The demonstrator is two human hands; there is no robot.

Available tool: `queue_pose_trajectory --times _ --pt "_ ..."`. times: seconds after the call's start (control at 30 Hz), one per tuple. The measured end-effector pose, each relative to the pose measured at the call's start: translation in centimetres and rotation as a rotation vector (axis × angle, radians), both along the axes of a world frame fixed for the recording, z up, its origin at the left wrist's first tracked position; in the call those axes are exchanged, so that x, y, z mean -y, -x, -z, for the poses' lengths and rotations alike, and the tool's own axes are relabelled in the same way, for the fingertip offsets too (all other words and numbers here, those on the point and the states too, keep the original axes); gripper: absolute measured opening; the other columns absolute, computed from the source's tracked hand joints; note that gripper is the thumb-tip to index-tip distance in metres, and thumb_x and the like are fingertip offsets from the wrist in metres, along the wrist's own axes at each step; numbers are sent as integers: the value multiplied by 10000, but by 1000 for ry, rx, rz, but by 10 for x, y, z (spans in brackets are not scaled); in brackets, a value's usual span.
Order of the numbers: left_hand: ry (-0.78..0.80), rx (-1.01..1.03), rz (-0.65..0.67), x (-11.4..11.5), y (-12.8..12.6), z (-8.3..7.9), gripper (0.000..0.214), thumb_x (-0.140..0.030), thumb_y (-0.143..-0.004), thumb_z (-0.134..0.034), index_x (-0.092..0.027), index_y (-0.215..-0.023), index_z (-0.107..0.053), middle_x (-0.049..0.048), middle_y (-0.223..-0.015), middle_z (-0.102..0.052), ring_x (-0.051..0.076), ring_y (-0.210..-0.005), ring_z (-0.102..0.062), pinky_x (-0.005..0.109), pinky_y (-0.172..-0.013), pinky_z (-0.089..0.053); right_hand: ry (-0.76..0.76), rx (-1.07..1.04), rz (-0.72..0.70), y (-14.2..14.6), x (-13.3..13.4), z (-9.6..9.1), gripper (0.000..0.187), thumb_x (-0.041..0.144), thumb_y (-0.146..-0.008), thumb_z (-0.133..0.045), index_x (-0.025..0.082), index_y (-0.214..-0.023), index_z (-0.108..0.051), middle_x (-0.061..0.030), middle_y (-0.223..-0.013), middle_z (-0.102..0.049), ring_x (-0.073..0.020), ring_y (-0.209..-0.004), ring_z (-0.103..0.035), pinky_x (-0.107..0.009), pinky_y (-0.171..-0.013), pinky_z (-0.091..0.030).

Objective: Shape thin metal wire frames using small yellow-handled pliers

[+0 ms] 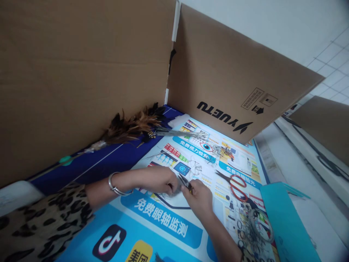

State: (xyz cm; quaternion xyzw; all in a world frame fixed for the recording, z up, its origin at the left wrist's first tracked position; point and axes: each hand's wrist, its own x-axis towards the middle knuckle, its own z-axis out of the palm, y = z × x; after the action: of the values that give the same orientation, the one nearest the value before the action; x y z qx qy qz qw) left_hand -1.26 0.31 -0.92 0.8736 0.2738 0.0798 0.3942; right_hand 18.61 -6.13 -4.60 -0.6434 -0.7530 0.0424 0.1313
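Observation:
My right hand (200,198) is closed around a small pair of pliers (186,183), whose dark jaws point up and left toward my other hand. My left hand (160,180), with a silver bangle at the wrist, has its fingers curled in a pinch; whatever lies between them is hidden. Both hands are close together over a printed poster (163,222). Just beyond them lie thin bent wire pieces (196,166). Farther back rests a bundle of straight thin wires (177,132). Scissors with red-orange handles (237,186) lie right of my right hand.
Cardboard panels (218,69) wall off the back and left. Brown feathers (133,125) lie along the left panel. Loose wire bits (218,150) sit toward the back. At the right are a wire coil (261,225), small dark rings (241,233) and a teal folder (289,222).

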Motion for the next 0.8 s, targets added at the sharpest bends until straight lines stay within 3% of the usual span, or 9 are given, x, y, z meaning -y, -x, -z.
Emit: queue_pose_trajectory --times 0.1,0.23,0.57,0.8 --pt "46 35 68 -2 0 -7 114 -167 -686 -556 -195 -629 -651 -22 -595 -588 135 -597 -510 211 -578 -339 -2 -7 3 0 0 0 295 428 -810 -478 191 -635 -492 34 -653 -518 -86 -599 -465 -215 -519 -218" --pt "96 76 53 -3 -1 -10 112 -176 -684 -559 -186 -667 -669 -16 -615 -591 136 -621 -516 207 -581 -341 -5 -17 -2 0 0 0 295 426 -812 -474 189 -636 -493 34 -656 -514 -84 -597 -460 -212 -521 -221" --pt "210 77 35 -7 -1 4 117 -166 -698 -547 -180 -728 -659 -27 -652 -596 108 -612 -517 184 -575 -362 -23 -15 5 0 0 1 286 428 -805 -484 194 -642 -503 33 -661 -518 -87 -597 -455 -211 -522 -225" --pt "550 123 -102 -18 3 14 135 -278 -703 -569 -173 -778 -610 -38 -550 -536 93 -480 -483 178 -437 -334 -81 -30 -6 -5 -2 1 354 446 -858 -403 186 -637 -497 13 -667 -505 -95 -612 -456 -205 -545 -260"
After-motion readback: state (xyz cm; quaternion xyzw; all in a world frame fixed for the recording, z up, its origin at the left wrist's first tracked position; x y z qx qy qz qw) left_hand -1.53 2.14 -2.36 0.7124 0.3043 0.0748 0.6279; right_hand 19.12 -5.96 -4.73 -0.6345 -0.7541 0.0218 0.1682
